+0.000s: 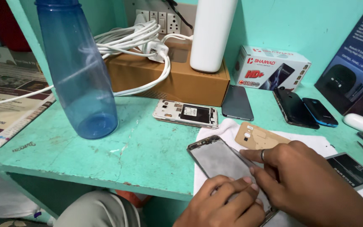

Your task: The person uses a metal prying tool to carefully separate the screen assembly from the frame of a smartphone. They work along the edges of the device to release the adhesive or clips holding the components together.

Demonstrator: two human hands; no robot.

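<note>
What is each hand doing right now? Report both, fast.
Left hand: fingers flat, pressing down on the phone frame.
Right hand: fingers on the same frame's edge, gripping nothing.

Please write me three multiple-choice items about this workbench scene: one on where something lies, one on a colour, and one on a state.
1. Where does the phone frame under both hands lie?
A. on the white cloth
B. on the cardboard box
C. on the newspaper

2. What colour is the tall bottle?
A. red
B. clear blue
C. black

3. In what state is the white phone in front of the cardboard box?
A. back cover on
B. wrapped in cloth
C. back cover off, insides showing

Answers: 1 A, the cloth shows beneath the frame, where the left hand and right hand press it. 2 B, the bottle is see-through blue. 3 C, its battery and bare insides are visible.
</note>
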